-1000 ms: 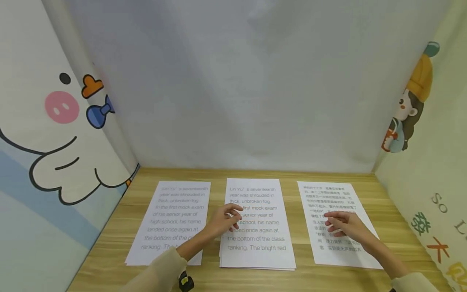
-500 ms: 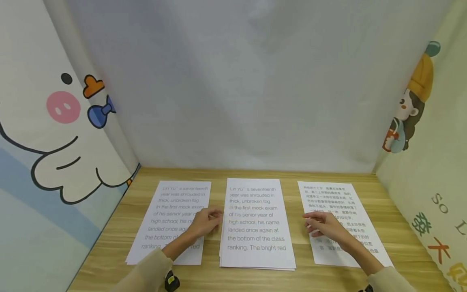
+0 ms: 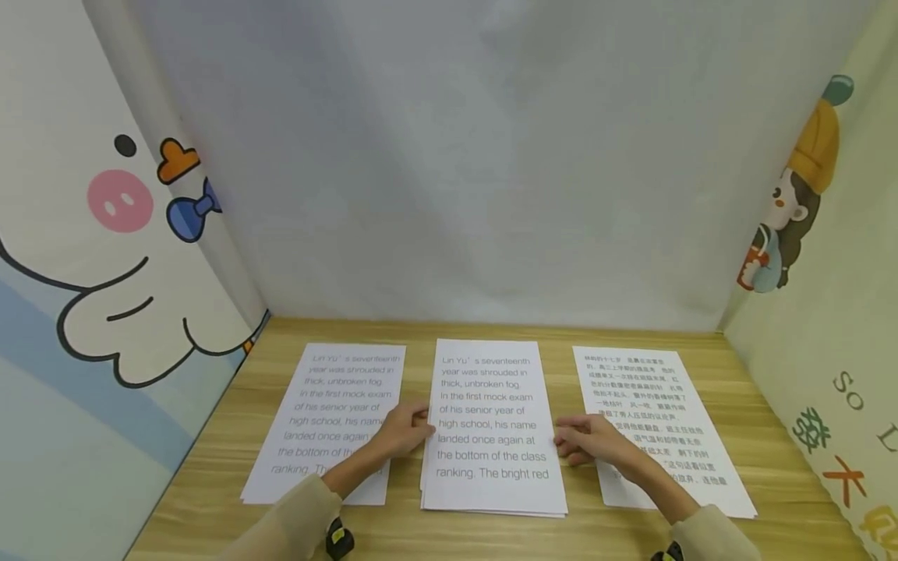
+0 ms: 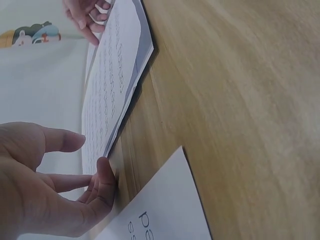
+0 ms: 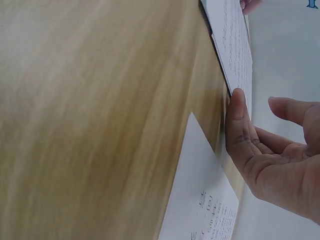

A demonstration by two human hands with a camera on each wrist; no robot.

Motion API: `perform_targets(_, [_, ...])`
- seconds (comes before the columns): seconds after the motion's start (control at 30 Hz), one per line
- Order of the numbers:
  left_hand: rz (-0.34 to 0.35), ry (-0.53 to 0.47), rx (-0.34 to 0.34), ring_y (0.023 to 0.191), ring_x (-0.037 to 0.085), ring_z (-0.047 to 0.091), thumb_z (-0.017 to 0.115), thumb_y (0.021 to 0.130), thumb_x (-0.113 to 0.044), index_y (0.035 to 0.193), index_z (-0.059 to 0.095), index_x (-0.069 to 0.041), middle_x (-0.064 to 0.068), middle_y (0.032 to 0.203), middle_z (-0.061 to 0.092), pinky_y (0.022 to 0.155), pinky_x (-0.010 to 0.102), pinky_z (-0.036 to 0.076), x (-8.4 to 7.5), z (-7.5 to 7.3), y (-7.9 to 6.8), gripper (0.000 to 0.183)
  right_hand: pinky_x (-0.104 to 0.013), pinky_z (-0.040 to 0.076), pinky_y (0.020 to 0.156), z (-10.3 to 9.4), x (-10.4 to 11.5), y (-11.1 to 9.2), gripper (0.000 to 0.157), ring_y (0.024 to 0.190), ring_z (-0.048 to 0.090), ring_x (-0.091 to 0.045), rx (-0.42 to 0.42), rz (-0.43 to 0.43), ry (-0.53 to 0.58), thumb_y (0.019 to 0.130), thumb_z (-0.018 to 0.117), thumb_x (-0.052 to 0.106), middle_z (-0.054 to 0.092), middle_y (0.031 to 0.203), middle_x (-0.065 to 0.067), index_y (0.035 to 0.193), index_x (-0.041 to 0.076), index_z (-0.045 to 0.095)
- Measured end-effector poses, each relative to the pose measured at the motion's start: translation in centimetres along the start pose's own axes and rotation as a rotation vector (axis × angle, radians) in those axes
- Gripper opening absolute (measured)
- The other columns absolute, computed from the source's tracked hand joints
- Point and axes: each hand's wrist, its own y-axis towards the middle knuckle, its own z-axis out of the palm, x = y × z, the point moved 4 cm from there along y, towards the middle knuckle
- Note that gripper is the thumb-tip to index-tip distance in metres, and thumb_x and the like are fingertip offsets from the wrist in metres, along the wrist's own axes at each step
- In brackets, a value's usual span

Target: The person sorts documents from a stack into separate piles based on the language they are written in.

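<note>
A stack of printed paper sheets (image 3: 491, 494) lies in the middle of the table, its layered edges showing. At its left edge is my left hand (image 3: 404, 432), fingertips touching or very close to the sheets. In the left wrist view the thumb of the left hand (image 4: 55, 192) stands apart from its bent fingers, with nothing pinched. My right hand (image 3: 596, 442) is by the stack's right edge. The right wrist view has the right hand (image 5: 280, 157) with thumb and fingers spread apart, fingertips close to the stack (image 5: 232, 55); contact is hard to tell.
A second pile of English-text sheets (image 3: 281, 485) lies left, partly under my left forearm. Sheets with Chinese text (image 3: 701, 499) lie right, below my right forearm. The wooden table (image 3: 393, 538) ends at a pale back wall (image 3: 463, 195) and printed side panels (image 3: 105, 389).
My left hand moved left off the middle stack, then slightly back to its left edge. The right hand moved left from the Chinese-text sheets to the stack's right edge. The papers stayed in place.
</note>
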Motion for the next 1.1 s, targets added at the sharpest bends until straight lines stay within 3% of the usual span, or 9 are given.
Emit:
perform_targets(0.17, [0.007,-0.012,0.011,0.093,0.018,0.063,0.068,0.089,-0.011,0.138,0.057,0.007,0.017,0.12,0.066,0.075,0.027,0.054,0.0,0.1,0.1,0.053,-0.028,0.063,0.08,0.4,0.0,0.3,0.059,0.092,0.07,-0.014,0.001,0.005,0.003,0.104,0.056,0.017,0.07,0.115,-0.018,0.145,-0.021,0.036])
perform_targets(0.53, [-0.006,-0.072,0.003,0.101,0.02,0.063,0.067,0.092,-0.01,0.141,0.054,0.002,0.013,0.119,0.063,0.083,0.031,0.056,-0.2,0.3,-0.1,0.053,-0.029,0.063,0.077,0.1,0.3,-0.1,0.054,0.089,0.07,-0.015,-0.022,-0.012,-0.023,0.105,0.056,0.018,0.07,0.111,-0.016,0.144,-0.017,0.042])
perform_targets(0.73, [-0.003,-0.161,-0.001,0.084,0.016,0.065,0.066,0.092,-0.008,0.139,0.055,-0.001,0.012,0.112,0.066,0.074,0.031,0.059,-0.4,0.6,-0.2,0.049,-0.031,0.063,0.076,-0.2,0.4,-0.2,0.051,0.091,0.07,-0.017,-0.08,-0.033,-0.031,0.104,0.058,0.021,0.073,0.106,-0.014,0.142,-0.012,0.05])
perform_targets(0.87, [-0.033,-0.224,-0.015,0.072,0.015,0.066,0.068,0.091,-0.006,0.139,0.055,-0.002,0.013,0.108,0.069,0.066,0.03,0.059,-0.4,0.8,-0.1,0.05,-0.031,0.063,0.079,-0.1,0.2,-0.1,0.054,0.095,0.072,-0.018,-0.101,-0.017,0.039,0.102,0.062,0.024,0.074,0.111,-0.014,0.141,-0.011,0.05])
perform_targets(1.1, [-0.075,-0.312,-0.049,0.071,0.014,0.069,0.07,0.088,0.0,0.135,0.056,0.0,0.017,0.107,0.071,0.066,0.029,0.062,-0.1,1.1,-0.4,0.049,-0.029,0.064,0.079,0.3,-0.5,0.5,0.057,0.093,0.073,-0.014,-0.117,0.015,0.173,0.097,0.069,0.019,0.074,0.11,-0.009,0.14,-0.012,0.047])
